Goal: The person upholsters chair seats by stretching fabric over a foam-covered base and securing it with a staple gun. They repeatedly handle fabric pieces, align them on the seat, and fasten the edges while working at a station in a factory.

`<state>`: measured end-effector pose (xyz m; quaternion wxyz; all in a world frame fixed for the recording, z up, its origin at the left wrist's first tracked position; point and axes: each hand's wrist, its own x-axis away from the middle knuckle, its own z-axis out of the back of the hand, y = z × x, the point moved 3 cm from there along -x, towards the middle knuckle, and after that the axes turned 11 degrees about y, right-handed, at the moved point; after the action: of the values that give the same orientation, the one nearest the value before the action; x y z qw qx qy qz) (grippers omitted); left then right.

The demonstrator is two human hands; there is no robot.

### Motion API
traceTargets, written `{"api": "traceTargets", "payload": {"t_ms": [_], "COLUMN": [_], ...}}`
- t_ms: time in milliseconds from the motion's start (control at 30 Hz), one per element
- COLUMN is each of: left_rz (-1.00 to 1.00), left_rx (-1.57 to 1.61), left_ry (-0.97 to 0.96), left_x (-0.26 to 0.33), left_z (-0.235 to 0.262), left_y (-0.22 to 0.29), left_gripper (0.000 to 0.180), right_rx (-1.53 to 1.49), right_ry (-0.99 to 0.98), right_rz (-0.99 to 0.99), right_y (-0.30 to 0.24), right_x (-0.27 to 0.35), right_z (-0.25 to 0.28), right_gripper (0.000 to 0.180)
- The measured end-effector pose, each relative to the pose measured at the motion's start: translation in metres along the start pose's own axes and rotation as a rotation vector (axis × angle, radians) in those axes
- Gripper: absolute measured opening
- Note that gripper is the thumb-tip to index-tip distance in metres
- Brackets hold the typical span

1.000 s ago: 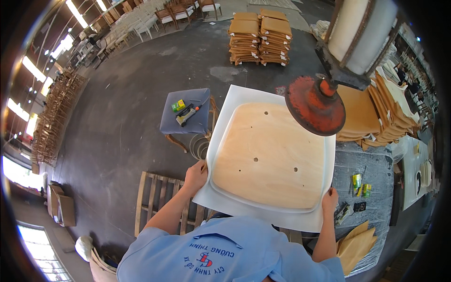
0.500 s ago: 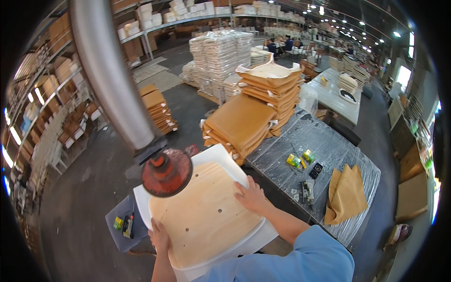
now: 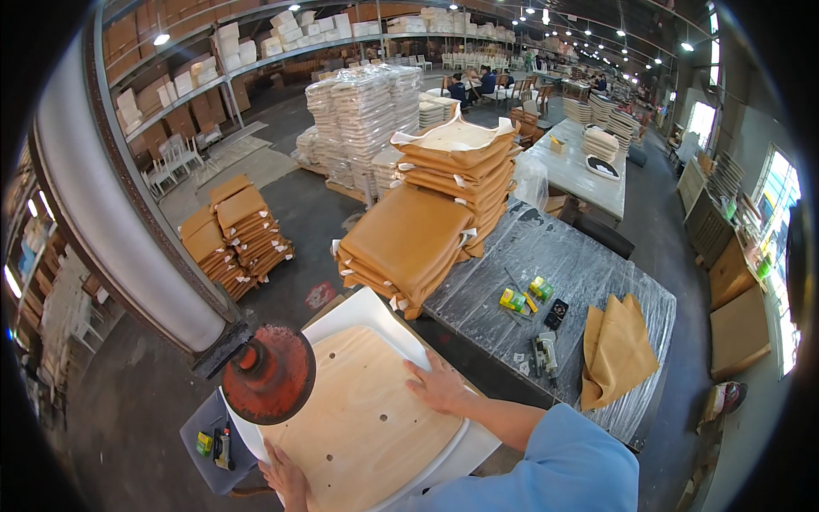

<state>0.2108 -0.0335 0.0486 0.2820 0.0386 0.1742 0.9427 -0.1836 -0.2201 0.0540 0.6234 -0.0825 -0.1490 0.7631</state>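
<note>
The right hand (image 3: 439,386) is lying flat with fingers spread on the plywood seat board (image 3: 363,418), pressing near its right edge; the left hand (image 3: 283,478) is gripping the board's near left edge, fingers curled around it, thumb on top; the board is resting on white foam (image 3: 367,311) in front of the person, just right of a round red pad (image 3: 270,374) on a grey arm; to the far right, tan cushions (image 3: 409,243) are sitting stacked on a plastic-covered table (image 3: 589,273) beside a folded tan cloth (image 3: 616,350)
</note>
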Motion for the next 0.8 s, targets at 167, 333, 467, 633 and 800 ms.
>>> {"api": "traceTargets", "payload": {"t_ms": [167,333,467,633,800], "left_rz": [0.008,0.012,-0.281,-0.814,-0.616], "left_rx": [-0.006,-0.035,-0.199,-0.201,0.072], "left_ry": [0.027,0.039,0.269,0.430,0.133], "left_x": [0.004,0.012,0.028,0.026,0.016], "left_z": [-0.002,0.007,0.024,0.022,-0.006], "left_y": [-0.002,0.008,0.029,0.015,0.008], "left_gripper": [0.058,0.058,0.054,0.052,0.054], "right_rx": [-0.057,-0.042,-0.012,-0.032,-0.005], "right_ry": [0.021,-0.042,-0.019,0.013,0.014], "right_rz": [0.026,0.001,0.003,0.028,0.044], "right_y": [0.000,-0.003,-0.001,-0.002,-0.003], "right_x": [-0.002,-0.006,-0.003,-0.004,-0.006], "right_z": [0.004,0.009,0.009,0.006,0.009], "right_gripper": [0.063,0.064,0.063,0.060,0.058]}}
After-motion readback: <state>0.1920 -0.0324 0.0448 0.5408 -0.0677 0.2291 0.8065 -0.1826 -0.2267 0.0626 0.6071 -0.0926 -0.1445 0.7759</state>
